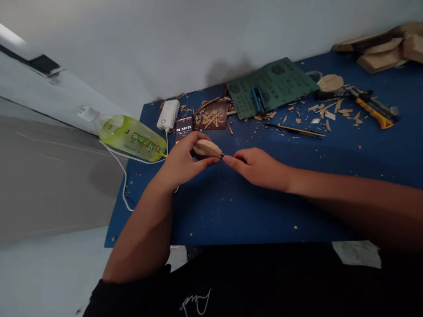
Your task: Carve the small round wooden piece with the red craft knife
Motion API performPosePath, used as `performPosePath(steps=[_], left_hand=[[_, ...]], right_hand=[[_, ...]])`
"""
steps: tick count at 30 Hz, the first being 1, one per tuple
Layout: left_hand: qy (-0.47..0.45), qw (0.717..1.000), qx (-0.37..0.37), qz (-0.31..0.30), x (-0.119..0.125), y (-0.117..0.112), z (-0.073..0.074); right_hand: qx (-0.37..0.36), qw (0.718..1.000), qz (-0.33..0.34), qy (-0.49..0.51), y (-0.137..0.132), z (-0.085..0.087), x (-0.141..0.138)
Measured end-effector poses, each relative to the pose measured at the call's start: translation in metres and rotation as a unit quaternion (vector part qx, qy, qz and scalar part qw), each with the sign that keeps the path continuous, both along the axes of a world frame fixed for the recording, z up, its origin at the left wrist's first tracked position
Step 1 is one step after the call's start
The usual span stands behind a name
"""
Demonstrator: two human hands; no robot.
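Observation:
In the middle of the head view, my left hand [183,160] is wrapped round a pale piece of carved wood [207,149], rounded along its top. My right hand [254,165] is closed, its thumb and fingers pinching a thin dark tool [223,156] whose slim tip meets the right end of the wood. Most of that tool is hidden inside the hand, so its exact kind does not show. Both hands are held over the blue table [231,215], and small wood shavings [213,119] lie beyond them.
A phone [184,127] and white power bank [169,113] stand behind my left hand, near a green-labelled bottle [132,137]. Farther back lie green sandpaper [274,83], a blue-handled tool [259,100], a thin knife [294,130], a yellow utility knife [373,108] and wood blocks [380,59].

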State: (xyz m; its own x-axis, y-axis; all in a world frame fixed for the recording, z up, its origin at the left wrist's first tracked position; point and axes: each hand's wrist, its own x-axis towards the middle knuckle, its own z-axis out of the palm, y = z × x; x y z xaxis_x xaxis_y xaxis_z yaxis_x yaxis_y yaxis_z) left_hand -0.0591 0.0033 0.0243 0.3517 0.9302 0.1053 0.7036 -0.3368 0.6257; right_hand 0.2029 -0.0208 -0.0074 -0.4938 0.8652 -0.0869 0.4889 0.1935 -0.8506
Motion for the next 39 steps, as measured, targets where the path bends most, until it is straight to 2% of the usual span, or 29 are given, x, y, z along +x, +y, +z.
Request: performPosePath(steps=[3,9,14,20,27,33,39], left_hand=[[-0.035,0.999,0.006,0.004,0.0,-0.001,-0.005],[-0.118,0.989,0.057,0.065,0.013,-0.009,-0.015],[-0.122,0.985,0.064,0.104,0.017,-0.012,-0.017],[-0.092,0.987,0.091,0.095,0.016,-0.014,-0.018],[-0.127,0.988,-0.03,0.083,0.012,-0.006,-0.023],[-0.185,0.972,-0.137,0.048,0.011,-0.004,-0.015],[-0.191,0.964,-0.183,0.031,0.009,-0.003,-0.01]], right_hand=[[0.011,1.0,-0.003,0.007,-0.003,0.002,0.001],[0.064,0.998,0.0,-0.017,-0.004,0.008,0.006],[0.063,0.998,0.003,-0.018,-0.001,0.008,0.008],[0.108,0.99,-0.003,-0.092,-0.001,0.012,0.009],[0.193,0.949,-0.001,-0.249,-0.003,0.015,0.01],[0.25,0.927,0.011,-0.281,-0.003,0.01,0.012],[0.271,0.915,0.029,-0.297,-0.002,0.007,0.014]])
